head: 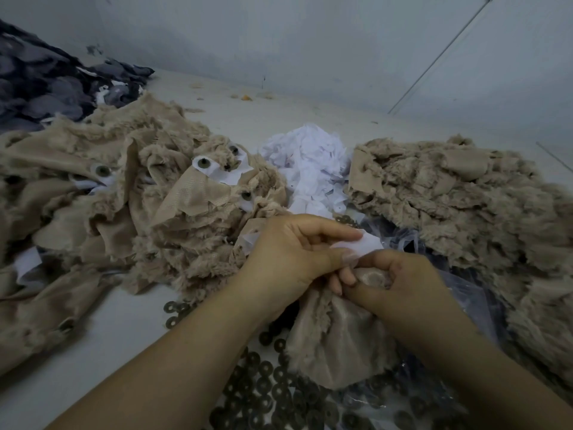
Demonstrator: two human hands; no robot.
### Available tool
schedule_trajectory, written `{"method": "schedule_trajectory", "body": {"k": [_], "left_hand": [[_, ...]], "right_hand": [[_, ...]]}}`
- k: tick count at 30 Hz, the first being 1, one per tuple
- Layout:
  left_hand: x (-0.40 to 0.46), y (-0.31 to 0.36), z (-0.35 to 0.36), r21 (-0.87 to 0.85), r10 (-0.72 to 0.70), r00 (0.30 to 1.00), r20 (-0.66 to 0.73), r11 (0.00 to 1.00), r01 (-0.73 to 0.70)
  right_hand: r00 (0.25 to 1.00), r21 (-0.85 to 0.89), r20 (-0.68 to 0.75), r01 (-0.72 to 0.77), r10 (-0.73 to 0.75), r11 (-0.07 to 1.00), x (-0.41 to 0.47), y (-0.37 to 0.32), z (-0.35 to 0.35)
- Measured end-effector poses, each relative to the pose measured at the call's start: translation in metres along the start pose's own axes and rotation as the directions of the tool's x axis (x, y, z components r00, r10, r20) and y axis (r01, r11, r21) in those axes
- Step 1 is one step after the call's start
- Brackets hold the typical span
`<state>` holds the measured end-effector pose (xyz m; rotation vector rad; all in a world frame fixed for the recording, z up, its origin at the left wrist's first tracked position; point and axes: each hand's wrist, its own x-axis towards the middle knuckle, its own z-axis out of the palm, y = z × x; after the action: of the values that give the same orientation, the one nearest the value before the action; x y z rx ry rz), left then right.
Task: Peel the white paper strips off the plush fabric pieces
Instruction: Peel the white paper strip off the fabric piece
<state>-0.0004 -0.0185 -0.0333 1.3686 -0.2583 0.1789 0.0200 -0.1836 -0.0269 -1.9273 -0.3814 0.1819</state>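
The left hand [288, 252] has its grip pinched, thumb against forefinger, on a white paper strip [364, 243] that pokes out to the right just above the right hand [403, 283]. That hand's grip is curled round the bunched top of a beige plush fabric piece [338, 336], which hangs below both hands over dark metal ring washers [266, 383] on the white table [108, 330]. Behind lie a heap of crumpled white paper [313, 169] and beige plush piles to the left [124, 197] and right [465, 212].

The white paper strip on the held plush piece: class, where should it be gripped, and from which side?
Probably pinch the white paper strip at its loose end, coming from above, as the left hand does; that end stands free of the plush piece, which the right hand holds.
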Motion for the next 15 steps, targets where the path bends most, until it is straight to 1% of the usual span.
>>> {"method": "schedule_trajectory", "body": {"k": [3, 5, 10, 13, 15], "left_hand": [[-0.0022, 0.0048, 0.0024, -0.044, 0.002, 0.998, 0.067, 0.999, 0.001], [-0.0041, 0.0061, 0.0056, 0.032, 0.003, 0.998, 0.060, 0.999, -0.005], [-0.0041, 0.0027, 0.0060, 0.264, -0.015, 0.999, -0.033, 0.964, 0.023], [-0.0033, 0.0024, 0.0042, 0.298, -0.014, 0.999, -0.038, 0.954, 0.024], [-0.0019, 0.0041, 0.0012, 0.313, -0.040, 0.999, -0.028, 0.948, 0.047]], "right_hand": [[1.000, 0.092, -0.016, 0.016, -0.014, 0.996, -0.0008, -0.0021, 0.0003], [0.999, 0.127, -0.017, 0.044, -0.042, 0.991, -0.0020, -0.0029, 0.0001], [0.996, 0.133, -0.040, 0.088, -0.084, 0.987, -0.0035, -0.0030, 0.0004], [0.996, 0.121, -0.047, 0.085, -0.079, 0.989, -0.0037, -0.0031, 0.0008], [0.995, 0.123, -0.058, 0.090, -0.084, 0.988, -0.0035, -0.0037, 0.0001]]}}
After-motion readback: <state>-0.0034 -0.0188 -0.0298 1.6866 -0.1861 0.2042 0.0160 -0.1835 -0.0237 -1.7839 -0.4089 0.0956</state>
